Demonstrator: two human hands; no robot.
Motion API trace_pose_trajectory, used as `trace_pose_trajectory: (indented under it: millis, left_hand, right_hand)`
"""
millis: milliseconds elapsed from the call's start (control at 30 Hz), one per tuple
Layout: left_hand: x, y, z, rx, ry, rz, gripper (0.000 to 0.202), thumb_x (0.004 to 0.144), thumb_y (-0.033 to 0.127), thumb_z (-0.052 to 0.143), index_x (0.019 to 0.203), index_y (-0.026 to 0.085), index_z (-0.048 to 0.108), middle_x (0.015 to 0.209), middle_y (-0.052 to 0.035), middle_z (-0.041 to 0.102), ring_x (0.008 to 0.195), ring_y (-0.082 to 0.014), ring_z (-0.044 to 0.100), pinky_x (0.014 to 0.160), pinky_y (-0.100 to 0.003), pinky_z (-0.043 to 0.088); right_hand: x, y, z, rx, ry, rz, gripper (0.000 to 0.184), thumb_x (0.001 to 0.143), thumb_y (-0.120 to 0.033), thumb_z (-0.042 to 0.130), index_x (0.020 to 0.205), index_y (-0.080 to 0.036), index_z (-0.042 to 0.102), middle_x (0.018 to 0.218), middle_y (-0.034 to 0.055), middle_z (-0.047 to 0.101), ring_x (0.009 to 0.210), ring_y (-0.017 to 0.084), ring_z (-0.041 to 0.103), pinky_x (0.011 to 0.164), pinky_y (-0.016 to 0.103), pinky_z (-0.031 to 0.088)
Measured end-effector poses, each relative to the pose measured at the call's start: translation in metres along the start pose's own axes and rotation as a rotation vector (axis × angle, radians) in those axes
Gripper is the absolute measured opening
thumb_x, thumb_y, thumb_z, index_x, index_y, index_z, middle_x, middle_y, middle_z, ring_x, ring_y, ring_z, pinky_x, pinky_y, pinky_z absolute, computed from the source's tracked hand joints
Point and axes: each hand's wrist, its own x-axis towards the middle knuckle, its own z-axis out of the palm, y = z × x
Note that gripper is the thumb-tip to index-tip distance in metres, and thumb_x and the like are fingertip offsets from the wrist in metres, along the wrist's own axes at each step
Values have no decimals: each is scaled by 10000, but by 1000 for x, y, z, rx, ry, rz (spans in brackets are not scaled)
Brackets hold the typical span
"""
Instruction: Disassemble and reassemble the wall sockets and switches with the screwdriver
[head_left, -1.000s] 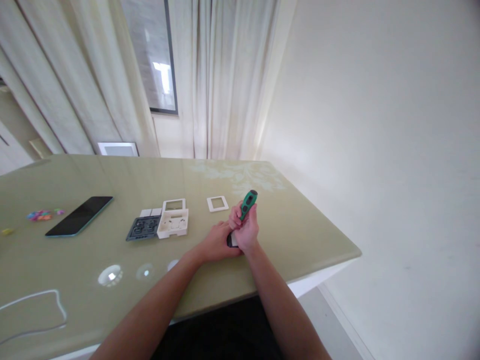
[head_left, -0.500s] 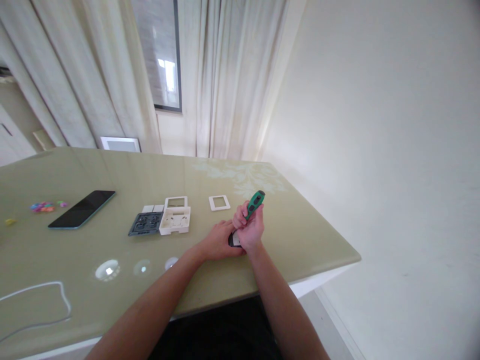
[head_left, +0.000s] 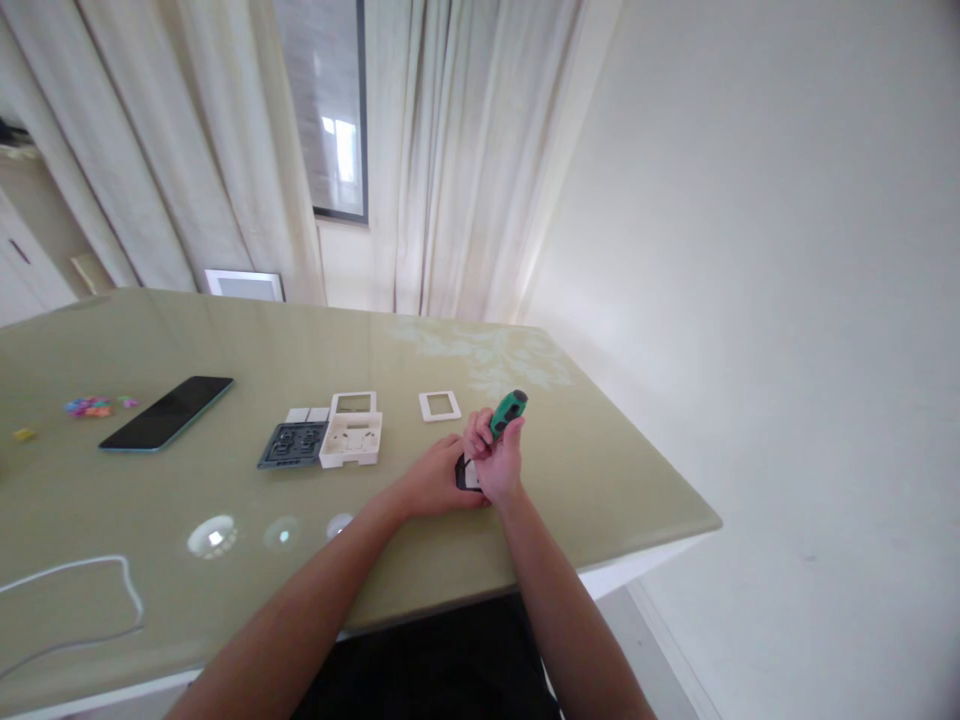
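The right hand [head_left: 502, 468] closes around the green-handled tool [head_left: 510, 412]; the handle leans further right than one second ago, suggesting re-angling without release. The left hand [head_left: 431, 482] grips the dark-edged part [head_left: 469, 476] below, at the table's [head_left: 600, 470] near right. Tool tip: hidden.

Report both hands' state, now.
Left hand: holding a dark-edged piece, partly hidden.
Right hand: closed around a green-handled tool; its tip cannot be seen.

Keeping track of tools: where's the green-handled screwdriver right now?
In the head view, just right of centre, the green-handled screwdriver is gripped in the right hand, beside the left hand.
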Motion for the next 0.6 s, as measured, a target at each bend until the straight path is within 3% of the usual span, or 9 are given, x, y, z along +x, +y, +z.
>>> trace_pose_trajectory:
  millis: [167,300,433,600]
  left_hand:
    - [2,-1,-1,8,1,-8,357,1059,422,740,1327,189,709,1364,-111,723,1212,-288,718,1057,-531,609]
    - [1,-1,0,32,-1,-43,385,1059,427,738,1359,190,694,1372,-115,717,1210,-289,717,1054,-536,610]
    - [-1,-1,-2,51,-19,-69,423,1052,437,746,1387,187,682,1383,-118,711,1232,-302,709,1063,-551,603]
    - [-1,0,-4,72,-37,-87,400,1054,445,741,1354,185,694,1347,-111,721,1204,-293,715,1048,-536,608]
  right_hand:
    - [2,-1,0,-72,26,-62,719,819,-913,720,677,-221,587,677,-27,472,545,111,324,505,273,247]
    - [5,-2,0,-83,72,-115,624,840,-856,741,975,-248,698,656,-51,495,552,136,379,517,275,306]
    - [11,-5,0,-105,138,-212,540,870,-736,806,1149,-327,592,796,-54,608,602,146,481,543,267,366]
    - [21,-10,3,-136,167,-264,474,875,-507,892,1105,-344,511,909,-61,640,603,116,538,546,250,392]
